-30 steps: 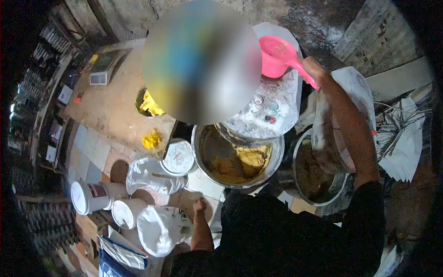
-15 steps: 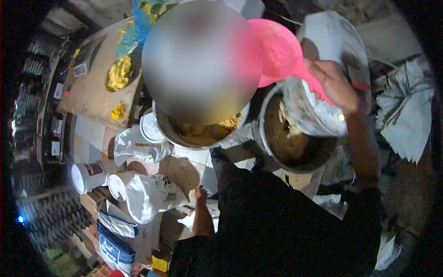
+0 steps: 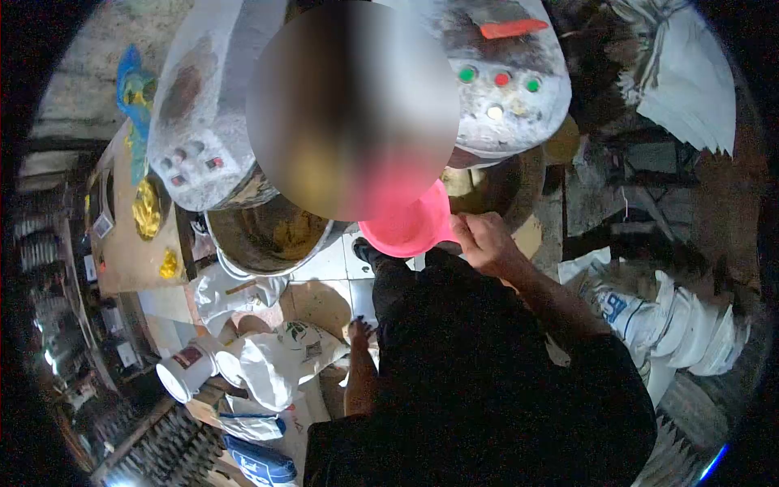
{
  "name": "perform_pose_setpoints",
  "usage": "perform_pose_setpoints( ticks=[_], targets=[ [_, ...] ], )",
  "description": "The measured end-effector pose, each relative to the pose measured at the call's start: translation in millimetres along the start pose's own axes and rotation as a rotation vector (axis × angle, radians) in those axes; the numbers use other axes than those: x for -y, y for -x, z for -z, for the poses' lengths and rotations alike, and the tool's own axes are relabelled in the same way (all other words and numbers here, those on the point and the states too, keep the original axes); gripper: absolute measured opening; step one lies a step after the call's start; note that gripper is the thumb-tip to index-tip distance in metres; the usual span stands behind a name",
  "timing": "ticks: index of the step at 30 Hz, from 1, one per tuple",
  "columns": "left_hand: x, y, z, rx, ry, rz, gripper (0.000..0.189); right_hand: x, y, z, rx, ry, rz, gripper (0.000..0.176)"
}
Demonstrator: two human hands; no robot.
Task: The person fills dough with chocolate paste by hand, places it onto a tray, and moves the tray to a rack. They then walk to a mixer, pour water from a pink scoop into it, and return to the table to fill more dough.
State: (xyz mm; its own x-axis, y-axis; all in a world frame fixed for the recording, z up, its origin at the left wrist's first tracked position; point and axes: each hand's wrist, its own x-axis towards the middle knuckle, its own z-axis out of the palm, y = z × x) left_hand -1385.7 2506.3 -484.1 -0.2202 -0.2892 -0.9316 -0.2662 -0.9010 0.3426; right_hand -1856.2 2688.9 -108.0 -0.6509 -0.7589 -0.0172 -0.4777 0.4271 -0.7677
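My right hand (image 3: 489, 245) is closed around the handle of a pink plastic dipper (image 3: 407, 226), held in front of my body. The dipper's round cup is partly covered by a blurred disc, and I cannot make out anything inside it. Low on the left hangs my left hand (image 3: 360, 331), small in view, its fingers seemingly apart with nothing held. To the dipper's left is a metal mixing bowl (image 3: 231, 247) with a crumbly yellow-brown mix (image 3: 296, 234). A second bowl (image 3: 533, 183), holding pale material (image 3: 469, 183), sits behind the dipper on the right.
Two worn mixer heads loom ahead: one on the left (image 3: 207, 105), another with green and red buttons (image 3: 519, 105). A wooden table (image 3: 122, 252) bears yellow lumps (image 3: 147, 209). White sacks (image 3: 272, 369) and a white bucket (image 3: 187, 369) crowd the tiled floor; more sacks (image 3: 665, 325) lie right.
My right hand has brought the dipper down and leftward, from beside the right-hand mixer to in front of my body. The view has turned, showing both mixer heads.
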Motion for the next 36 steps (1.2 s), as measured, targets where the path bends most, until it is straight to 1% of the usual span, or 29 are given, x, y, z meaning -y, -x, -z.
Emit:
perform_pose_setpoints(
  ticks=[1,2,4,7,8,11,12,13,14,15,16,19,20,22,23,24,27,28,30,31,33,34,36],
  targets=[
    [-13.5,-20.8,16.6,0.228,0.121,-0.036,0.031,-18.4,9.2,-10.1,0.006,0.009,0.002,0.019],
    [-27.7,-18.5,3.2,0.089,-0.058,-0.172,0.027,-28.2,16.3,-15.2,0.006,0.083,0.057,0.019],
    [-53.1,-22.3,-10.2,0.232,0.024,-0.186,0.023,-40.4,26.0,-21.6,0.013,0.23,0.173,0.02],
    [-97.6,-25.7,-26.6,0.439,0.161,-0.217,0.018,-43.0,29.7,-27.4,0.006,0.096,-0.081,0.032],
    [-106.2,20.5,-75.6,-0.061,-0.072,-0.32,0.023,-45.4,30.6,-29.5,0.012,0.065,-0.111,0.032],
    [-94.1,23.6,-86.8,-0.106,-0.094,-0.353,0.031,-57.7,33.2,-36.4,0.018,-0.014,-0.196,0.033],
    [-79.6,-1.7,-66.2,-0.079,0.0,-0.311,0.035,-60.6,34.7,-38.5,0.013,-0.03,-0.219,0.033],
    [-72.5,8.8,-66.4,-0.051,-0.099,-0.321,0.038,-64.1,35.8,-40.6,0.01,-0.044,-0.242,0.033],
    [-63.0,14.1,-69.6,-0.092,-0.081,-0.305,0.041,-70.6,37.7,-44.6,-0.022,0.037,-0.132,0.033],
    [-50.3,6.1,-59.0,-0.133,-0.063,-0.289,0.043,-76.9,39.2,-48.6,-0.054,0.119,-0.022,0.032],
    [-46.2,-3.1,-44.9,-0.03,-0.12,-0.184,0.042,-84.4,41.2,-52.3,-0.086,0.201,0.089,0.031],
    [-26.2,21.9,-47.9,-0.126,-0.214,-0.088,0.038,-89.1,39.1,-51.5,0.013,-0.033,-0.164,0.029],
    [-23.0,28.7,-44.7,-0.097,-0.166,-0.058,0.033,-92.2,39.4,-52.3,-0.011,0.034,-0.081,0.028],
    [-13.4,42.3,-40.6,-0.144,-0.124,-0.086,0.032,-101.1,41.0,-57.0,-0.059,0.167,0.081,0.028],
    [-6.9,47.1,-40.2,-0.167,-0.104,-0.099,0.031,-108.2,41.9,-60.3,-0.055,0.177,0.1,0.028],
    [0.3,49.1,-42.7,-0.199,-0.205,-0.198,0.03,-115.5,42.5,-63.7,-0.051,0.187,0.118,0.028],
    [2.9,46.9,-35.8,-0.25,-0.163,-0.155,0.033,-129.5,43.7,-74.7,-0.075,0.192,0.124,0.027],
    [3.4,43.6,-34.2,-0.268,-0.229,-0.127,0.034,-133.1,44.7,-77.6,-0.091,0.19,0.118,0.027],
    [9.2,26.3,-21.8,-0.303,-0.361,-0.07,0.035,-127.4,46.5,-72.7,-0.127,0.301,0.206,0.026],
    [7.3,25.9,-19.1,-0.271,-0.335,-0.105,0.036,-124.0,45.8,-69.7,-0.145,0.357,0.25,0.026],
    [-4.2,37.5,-24.4,-0.206,-0.282,-0.175,0.037,-129.2,42.5,-74.9,-0.088,0.188,0.089,0.028],
    [-6.4,38.0,-25.6,-0.215,-0.242,-0.168,0.037,-133.6,42.1,-77.8,-0.061,0.102,0.01,0.029],
    [-11.9,41.3,-28.6,-0.23,-0.164,-0.152,0.038,-127.9,39.4,-73.2,-0.169,0.226,0.189,0.033]
  ],
)
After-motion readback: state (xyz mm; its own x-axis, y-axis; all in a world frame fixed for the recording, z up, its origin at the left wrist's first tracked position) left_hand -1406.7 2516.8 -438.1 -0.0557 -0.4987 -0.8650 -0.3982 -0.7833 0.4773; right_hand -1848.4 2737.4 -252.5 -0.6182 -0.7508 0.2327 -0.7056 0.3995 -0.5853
